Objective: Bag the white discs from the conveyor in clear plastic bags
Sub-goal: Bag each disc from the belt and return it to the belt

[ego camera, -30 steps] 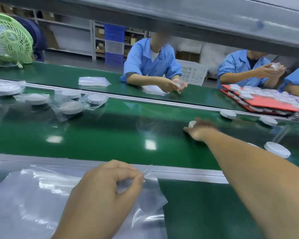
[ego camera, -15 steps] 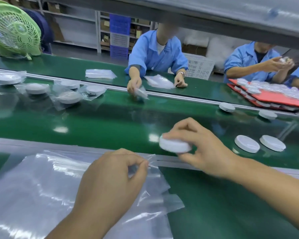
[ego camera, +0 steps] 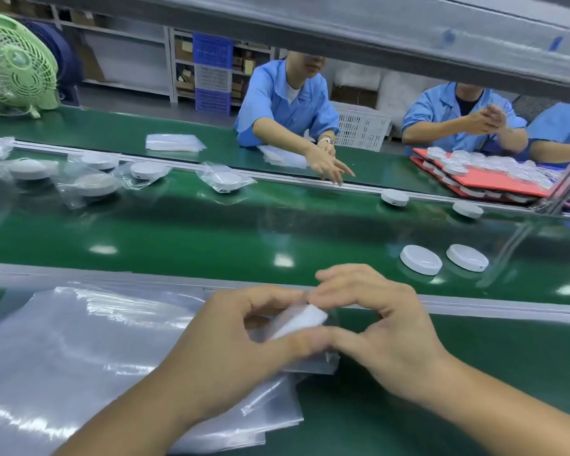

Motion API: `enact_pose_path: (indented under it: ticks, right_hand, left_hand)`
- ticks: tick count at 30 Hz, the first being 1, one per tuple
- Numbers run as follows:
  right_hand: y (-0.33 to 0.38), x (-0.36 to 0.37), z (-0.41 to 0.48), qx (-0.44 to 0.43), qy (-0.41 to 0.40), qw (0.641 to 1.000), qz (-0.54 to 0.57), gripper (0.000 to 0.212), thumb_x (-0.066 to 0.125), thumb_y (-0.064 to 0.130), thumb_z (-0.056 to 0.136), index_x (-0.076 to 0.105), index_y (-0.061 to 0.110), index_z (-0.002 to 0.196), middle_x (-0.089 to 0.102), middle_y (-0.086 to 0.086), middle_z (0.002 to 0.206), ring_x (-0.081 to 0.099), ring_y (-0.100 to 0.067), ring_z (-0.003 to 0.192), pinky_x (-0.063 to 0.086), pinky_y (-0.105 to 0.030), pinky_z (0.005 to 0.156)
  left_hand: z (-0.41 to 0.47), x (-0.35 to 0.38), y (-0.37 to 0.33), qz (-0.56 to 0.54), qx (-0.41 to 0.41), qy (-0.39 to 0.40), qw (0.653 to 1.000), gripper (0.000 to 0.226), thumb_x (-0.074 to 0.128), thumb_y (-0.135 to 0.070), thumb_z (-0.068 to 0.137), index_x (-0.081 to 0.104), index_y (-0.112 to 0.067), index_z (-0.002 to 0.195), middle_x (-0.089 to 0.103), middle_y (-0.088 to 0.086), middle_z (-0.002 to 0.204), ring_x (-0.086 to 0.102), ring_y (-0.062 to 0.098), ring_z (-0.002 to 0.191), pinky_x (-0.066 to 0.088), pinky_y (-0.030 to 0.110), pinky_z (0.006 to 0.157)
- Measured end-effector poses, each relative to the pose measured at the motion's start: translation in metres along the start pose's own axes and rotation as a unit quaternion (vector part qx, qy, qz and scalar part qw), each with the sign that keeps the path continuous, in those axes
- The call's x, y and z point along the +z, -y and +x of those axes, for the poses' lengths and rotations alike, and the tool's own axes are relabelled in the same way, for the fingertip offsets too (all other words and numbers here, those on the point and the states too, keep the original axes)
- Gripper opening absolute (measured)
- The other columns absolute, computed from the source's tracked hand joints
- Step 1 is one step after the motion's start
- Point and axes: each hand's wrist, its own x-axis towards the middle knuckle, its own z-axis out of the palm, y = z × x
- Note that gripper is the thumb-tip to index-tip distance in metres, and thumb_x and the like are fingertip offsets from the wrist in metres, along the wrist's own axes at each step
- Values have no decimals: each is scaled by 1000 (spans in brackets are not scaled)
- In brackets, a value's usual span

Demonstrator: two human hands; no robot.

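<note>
1. Green conveyor belt (ego camera: 195, 232) runs across a factory line, with workers in blue coats (ego camera: 287, 106) seated along its far side.
2. The left hand (ego camera: 231, 353) pinches a clear bag (ego camera: 310, 365) above a stack of bags (ego camera: 73, 357).
3. The right hand (ego camera: 382, 327) grips a white disc (ego camera: 300, 320) between thumb and fingers, partly inside the bag's mouth.
4. Two loose discs (ego camera: 421, 264) lie on the belt to the right, and bagged discs (ego camera: 226, 179) lie farther left.

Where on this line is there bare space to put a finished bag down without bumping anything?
The belt is bare in the middle, between the bagged discs on the left and the loose discs on the right. The near bench is also bare right of the right hand. Crowded: the bag stack at left and the red tray.
</note>
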Motion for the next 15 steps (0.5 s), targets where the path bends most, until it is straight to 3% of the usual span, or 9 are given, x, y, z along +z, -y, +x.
enact_pose_path:
  ticks: [2,4,8,10,13,15]
  right_hand:
    - [6,4,0,69,-11,997,21,32,90,37,67,82,40,98,71,20,119,63,-13,123,50,-26,100]
    - [10,5,3,128,0,988,82,30,88,34,70,82,45,96,67,21,130,62,-8,126,52,-28,100]
    - [21,0,14,145,72,962,218,24,64,42,91,79,44,110,76,13,116,68,-4,116,51,-19,95]
    - [20,-1,17,138,89,971,172,26,74,44,82,79,46,107,79,8,98,68,-3,90,52,-19,82]
    - [11,2,26,135,53,985,95,10,81,46,74,82,40,82,76,10,77,63,0,66,48,-15,63]
    - [-5,2,41,155,18,986,62,12,79,48,75,78,37,76,75,12,73,63,-1,62,49,-17,59]
  left_hand:
    - [-2,5,-2,40,13,-5,999,47,83,-58,68,70,-49,112,71,-29,110,66,-6,106,49,23,91]
    - [-2,12,-4,62,28,-56,996,45,85,-50,72,67,-49,113,70,-31,109,63,-9,106,48,14,87]
    - [1,20,-10,-23,57,-205,977,16,62,-55,91,69,-46,103,74,-24,99,67,-5,95,47,8,73]
    - [2,23,-10,-45,42,-253,965,24,51,-60,96,69,-43,98,73,-21,96,67,-2,89,46,10,68]
    - [1,30,-6,20,7,-247,969,33,39,-75,88,56,-53,106,53,-35,116,50,-15,111,34,0,80]
    - [0,30,1,136,4,-218,966,46,28,-80,82,39,-54,119,34,-38,123,33,-14,123,29,9,96]
